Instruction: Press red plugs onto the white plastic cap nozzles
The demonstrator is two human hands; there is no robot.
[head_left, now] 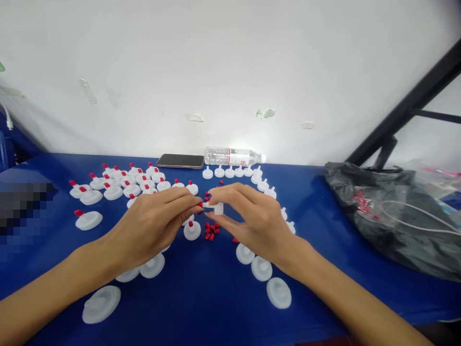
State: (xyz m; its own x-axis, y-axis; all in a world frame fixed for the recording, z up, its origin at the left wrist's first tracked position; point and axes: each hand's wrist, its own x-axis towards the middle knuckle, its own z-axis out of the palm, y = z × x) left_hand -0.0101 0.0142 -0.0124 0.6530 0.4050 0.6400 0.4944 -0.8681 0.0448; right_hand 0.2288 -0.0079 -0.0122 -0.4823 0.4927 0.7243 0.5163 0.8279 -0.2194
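Observation:
My right hand (252,218) pinches a white plastic cap (217,207) above the blue table (201,298). My left hand (154,226) meets it from the left, its fingertips pinched on a small red tip (200,204) at the cap's nozzle. Below the hands lies a little heap of loose red tips (211,230). White caps with red tips fitted (115,185) stand in rows at the left. Plain white caps (261,268) curve round the right, from the back down to the front.
A dark phone (180,161) and a clear water bottle (234,156) lie at the table's back by the white wall. A black plastic bag (389,216) with a white cable sits at the right. A black metal frame (406,108) rises behind it.

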